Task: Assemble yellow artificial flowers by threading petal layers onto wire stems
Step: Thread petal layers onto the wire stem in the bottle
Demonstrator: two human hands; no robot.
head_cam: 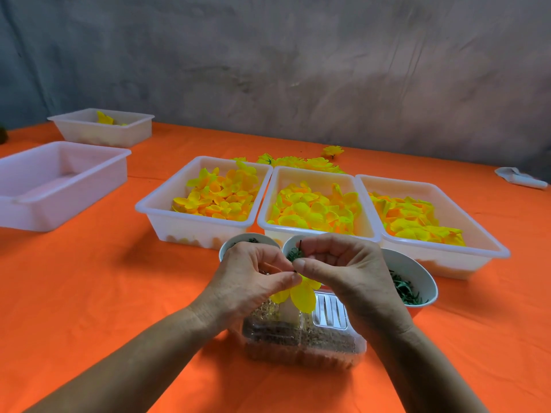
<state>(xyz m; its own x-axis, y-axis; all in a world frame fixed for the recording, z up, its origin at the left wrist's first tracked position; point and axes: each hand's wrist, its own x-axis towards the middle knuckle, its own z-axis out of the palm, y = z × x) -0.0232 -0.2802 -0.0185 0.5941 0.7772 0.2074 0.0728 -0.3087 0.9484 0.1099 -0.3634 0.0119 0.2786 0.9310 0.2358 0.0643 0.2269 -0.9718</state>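
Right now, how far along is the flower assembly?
Done: a pile of finished yellow flowers lies behind the trays, plus a few in the far tray. In hand: the left hand and right hand pinch a yellow petal layer on a dark stem. Left: three trays of petals remain well stocked, so many flowers remain.

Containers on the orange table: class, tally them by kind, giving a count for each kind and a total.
White rectangular plastic trays: 5, three side by side full of yellow fabric petals, one empty, one far back holding a few petals.
Round white bowls: 3.
Clear plastic clamshell box: 1.
Total: 9.
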